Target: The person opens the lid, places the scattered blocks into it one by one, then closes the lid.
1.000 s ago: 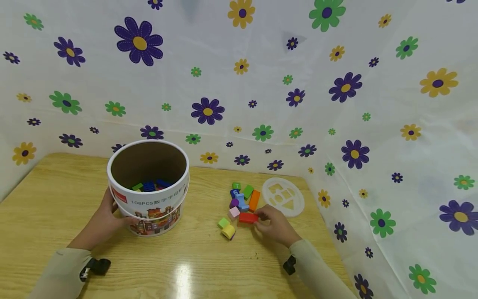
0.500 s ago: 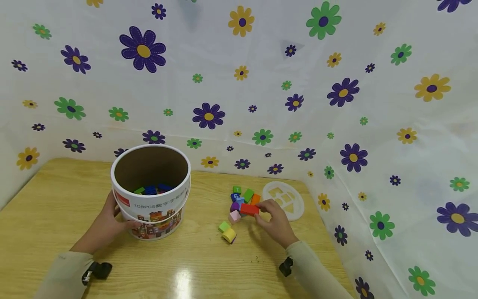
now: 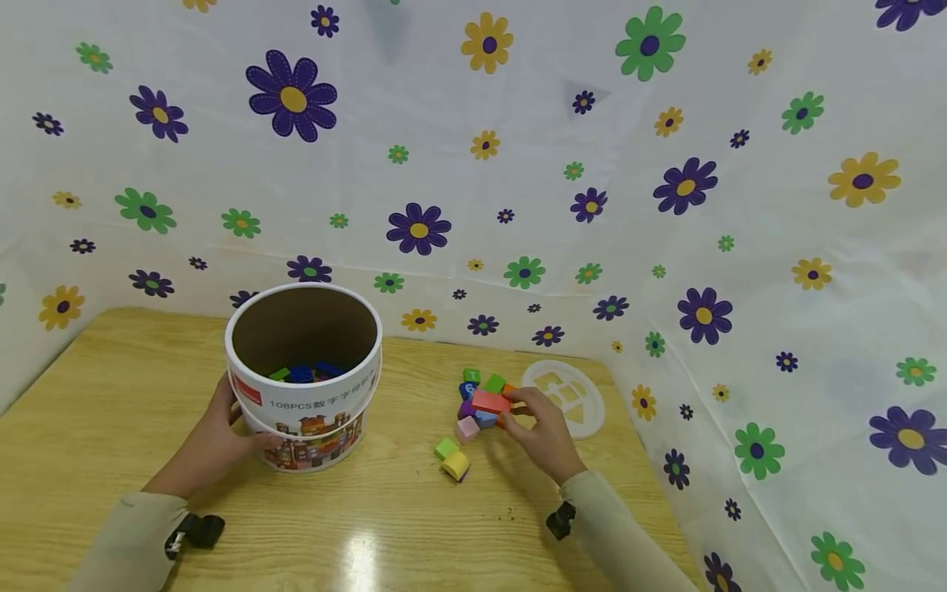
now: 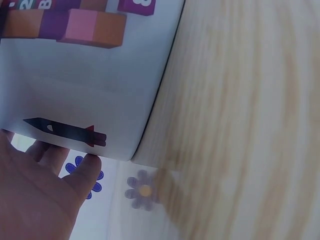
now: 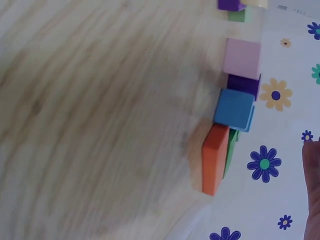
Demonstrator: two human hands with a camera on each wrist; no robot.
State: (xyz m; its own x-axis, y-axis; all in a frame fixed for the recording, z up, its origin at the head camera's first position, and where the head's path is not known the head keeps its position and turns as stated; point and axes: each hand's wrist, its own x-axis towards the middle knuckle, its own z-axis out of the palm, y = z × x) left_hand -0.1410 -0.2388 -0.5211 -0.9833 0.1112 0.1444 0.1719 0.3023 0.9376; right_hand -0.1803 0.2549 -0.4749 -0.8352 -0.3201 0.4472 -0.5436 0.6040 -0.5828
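Note:
A white lidded-style bucket [image 3: 311, 411] printed with building blocks stands on the left of the table, its top uncovered and loose blocks inside. My left hand [image 3: 214, 444] holds its left side, thumb across the front and fingers round the wall; in the left wrist view that hand [image 4: 45, 187] lies against the printed wall. On the right, my right hand [image 3: 543, 432] pinches one end of a red rectangular block [image 3: 490, 401], held above the small block pile. Beneath it show a blue block [image 3: 485, 419], a purple block [image 3: 466, 409] and a pink cube [image 3: 467, 429].
Behind the red block lie green blocks [image 3: 494, 383] and an orange block [image 5: 215, 160]. A light green block [image 3: 445, 448] and a yellow curved block [image 3: 455, 465] sit nearer the front. A white lid with shaped cutouts [image 3: 592, 407] lies right of the pile, before a flowered curtain [image 3: 473, 189].
My right hand has lifted the red block off the table and moved it back over the pile. My left hand stays on the bucket; the head view has shifted slightly.

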